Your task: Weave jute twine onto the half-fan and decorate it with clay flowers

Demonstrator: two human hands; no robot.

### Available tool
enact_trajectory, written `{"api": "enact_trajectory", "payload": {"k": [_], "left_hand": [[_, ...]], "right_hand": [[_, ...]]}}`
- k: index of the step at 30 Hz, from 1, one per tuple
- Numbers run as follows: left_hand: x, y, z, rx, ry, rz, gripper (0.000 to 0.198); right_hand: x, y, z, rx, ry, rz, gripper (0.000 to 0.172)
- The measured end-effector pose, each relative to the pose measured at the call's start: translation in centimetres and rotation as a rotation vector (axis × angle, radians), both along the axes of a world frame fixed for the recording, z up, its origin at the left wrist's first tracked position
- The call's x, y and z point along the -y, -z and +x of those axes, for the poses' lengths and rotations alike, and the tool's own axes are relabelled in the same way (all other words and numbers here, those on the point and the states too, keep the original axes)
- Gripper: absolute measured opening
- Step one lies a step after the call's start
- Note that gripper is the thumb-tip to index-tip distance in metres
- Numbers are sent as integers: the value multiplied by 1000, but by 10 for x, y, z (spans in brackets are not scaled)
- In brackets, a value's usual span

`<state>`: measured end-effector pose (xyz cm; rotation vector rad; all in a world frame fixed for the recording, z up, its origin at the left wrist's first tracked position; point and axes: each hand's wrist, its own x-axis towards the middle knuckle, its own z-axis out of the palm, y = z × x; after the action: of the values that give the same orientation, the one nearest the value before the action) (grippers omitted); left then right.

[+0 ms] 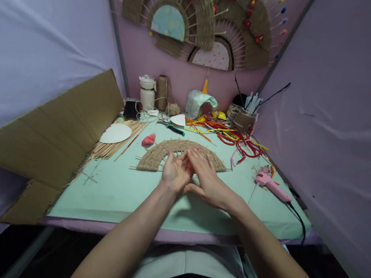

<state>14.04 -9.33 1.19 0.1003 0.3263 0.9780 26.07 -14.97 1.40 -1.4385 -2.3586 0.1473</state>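
Note:
A half-round woven jute fan (160,154) with stick spokes lies flat on the pale green table (116,191). My left hand (174,174) and my right hand (206,177) meet just in front of its inner arc, palms facing each other and fingers stretched out. A bit of something red shows pressed between the two palms; I cannot make out what it is. A lump of red clay (148,140) sits on the table behind the fan.
A pink glue gun (272,185) lies at the right edge with its cord running off. Coloured pipe cleaners (234,138), scissors (170,127), a stick bundle (117,145), a white paper half-disc (115,133), twine spools, a jar and leaning cardboard (49,136) surround the work. Finished fans hang on the wall.

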Motion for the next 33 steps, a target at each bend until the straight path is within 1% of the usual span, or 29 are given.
{"api": "enact_trajectory", "payload": {"k": [3, 6, 9, 12, 15, 18, 21, 24, 28, 30, 33], "left_hand": [[1, 0, -1, 4, -8, 5, 64], [2, -2, -1, 4, 1, -1, 64], [4, -4, -2, -4, -2, -1, 67], [5, -4, -2, -17, 15, 40, 68], [6, -5, -3, -44, 37, 87, 67], [7, -6, -2, -74, 49, 120, 66], [8, -7, -2, -85, 58, 140, 64], [10, -6, -2, -81, 71, 147, 62], [10, -4, -1, -81, 144, 139, 61], [9, -2, -2, -70, 157, 118, 62], [6, -1, -5, -43, 110, 81, 61]], "right_hand": [[5, 5, 6, -23, -9, 57, 84], [6, 7, 12, -100, -11, 137, 76], [3, 5, 17, -239, 44, 233, 58], [0, 4, 17, -300, 100, 269, 36], [-2, 6, 13, -311, 135, 274, 26], [-3, 12, 10, -314, 159, 272, 22], [-4, 15, 8, -342, 154, 261, 19], [-4, 14, 5, -417, 146, 263, 16], [0, 12, -5, -496, 136, 279, 17], [3, 14, -10, -457, 113, 276, 20], [7, 17, -14, -296, 128, 276, 25]]}}
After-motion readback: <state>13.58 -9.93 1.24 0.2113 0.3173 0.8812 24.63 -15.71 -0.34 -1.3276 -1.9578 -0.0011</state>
